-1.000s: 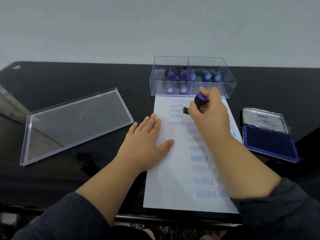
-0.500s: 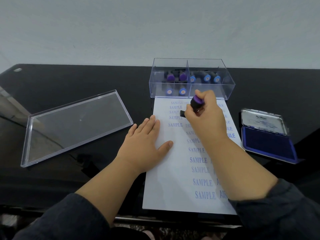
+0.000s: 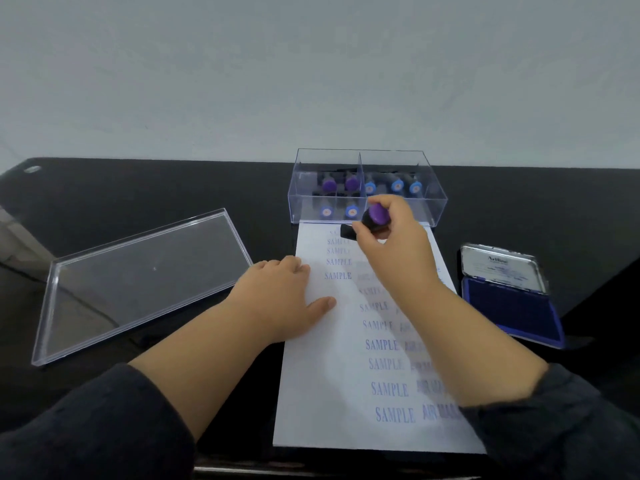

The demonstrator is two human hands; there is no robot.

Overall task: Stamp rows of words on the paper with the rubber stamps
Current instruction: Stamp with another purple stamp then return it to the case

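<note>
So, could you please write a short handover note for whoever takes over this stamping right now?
Left hand: flat on the paper, holding it down.
Right hand: grips the purple-topped stamp at the paper's far end.
Ink pad: open, right of the paper. Spare stamps sit in the clear box.
Done: a SAMPLE column, and a second column beside it.
Left: more rows; the paper's left side is bare.

soft even light, faint glare on glossy black table (image 3: 138, 188), wide-angle edge bending, slight motion blur
</note>
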